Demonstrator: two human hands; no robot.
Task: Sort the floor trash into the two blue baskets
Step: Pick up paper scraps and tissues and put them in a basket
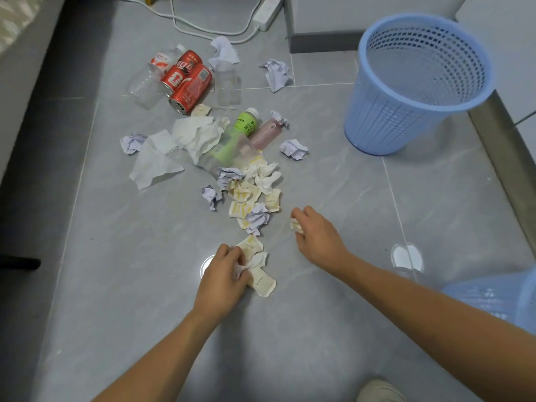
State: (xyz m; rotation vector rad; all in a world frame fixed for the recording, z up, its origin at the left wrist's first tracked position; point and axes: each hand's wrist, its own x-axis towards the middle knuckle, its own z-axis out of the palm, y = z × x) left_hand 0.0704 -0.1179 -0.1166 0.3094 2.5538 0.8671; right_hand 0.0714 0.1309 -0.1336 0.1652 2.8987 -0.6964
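Trash lies scattered on the grey tiled floor. My left hand (pixel 224 275) is closed on crumpled white paper beside cream sachet wrappers (pixel 262 282). My right hand (pixel 314 233) grips a small crumpled cream wrapper (pixel 295 224). Ahead lies a heap of sachets and paper balls (pixel 252 195), white tissues (pixel 191 137), a green bottle (pixel 243 126), a pink bottle (pixel 265 133), red cans (pixel 188 82) and clear plastic bottles (pixel 145 82). One blue basket (pixel 385 120) stands at the upper right. A second blue basket (pixel 499 297) shows at the right edge, partly cut off.
A white power strip (pixel 268 11) and its cables lie at the top. A grey cabinet base (pixel 322 39) stands behind the far basket. A dark strip runs along the left edge. A shoe (pixel 380 391) is at the bottom right.
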